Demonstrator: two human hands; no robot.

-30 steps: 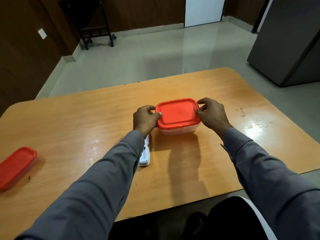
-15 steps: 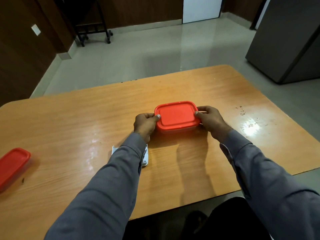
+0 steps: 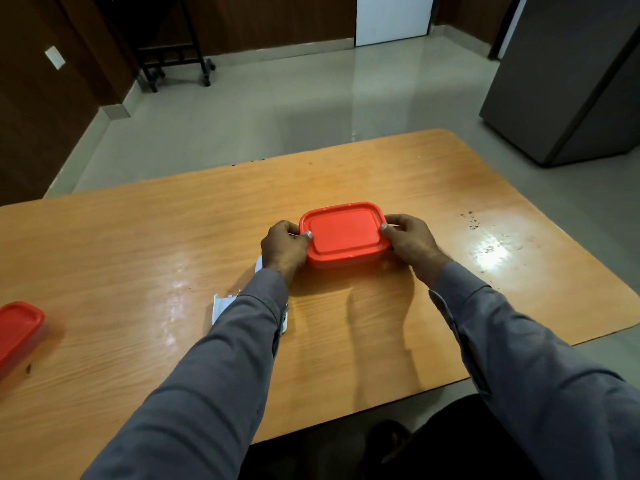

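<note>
Both hands are on the work: the left hand [image 3: 284, 245] and the right hand [image 3: 412, 242] each clamp one short end of the box [image 3: 346, 266]. Each thumb is laid on the rim of the red lid [image 3: 344, 232], and the fingers curl round the ends, where they are mostly hidden. The box stands on the table [image 3: 138, 237], a little right of its middle and well in from every edge, with only a thin strip of its clear base showing under the lid. The lid lies flat and square over the box, with no corner visibly raised, so placing it looks done. Whether it has snapped home all the way round cannot be told from above. My judgement is that the closing is near its end. What seems left is a firm press along both ends and perhaps the long sides, then letting go. Nothing can be seen of what is inside. A second box [image 3: 17, 327], also red-lidded, sits at the far left edge of the table, well apart. A white thing [image 3: 221, 306] lies partly under the left sleeve [image 3: 225, 358], too hidden to name; neither is being touched by a hand.
</note>
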